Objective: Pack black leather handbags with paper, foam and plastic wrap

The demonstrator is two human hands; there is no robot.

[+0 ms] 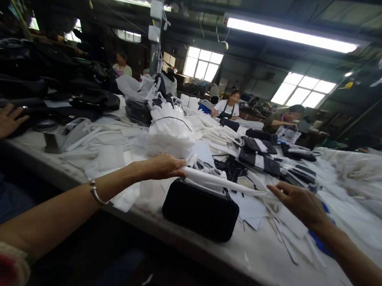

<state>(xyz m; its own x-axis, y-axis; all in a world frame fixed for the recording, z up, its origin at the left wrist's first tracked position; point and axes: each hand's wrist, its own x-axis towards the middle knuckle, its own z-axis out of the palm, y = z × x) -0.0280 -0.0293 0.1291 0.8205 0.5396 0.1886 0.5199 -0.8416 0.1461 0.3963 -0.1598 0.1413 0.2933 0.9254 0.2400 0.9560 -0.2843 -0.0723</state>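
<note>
My left hand (164,166), with a metal bangle on its wrist, is closed on one end of a long rolled strip of white paper (227,183). My right hand (297,204) grips the strip's other end with curled fingers. The strip stretches level between both hands, just above a black rectangular bag (200,210) that stands on the white worktable (267,263) near its front edge.
A tall stack of white wrapping (170,130) rises behind the bag. Black bags (259,155) and white paper litter the table. Dark bags are piled at the left (34,77). Another person's hand (1,121) rests at the far left. Other workers sit at the back.
</note>
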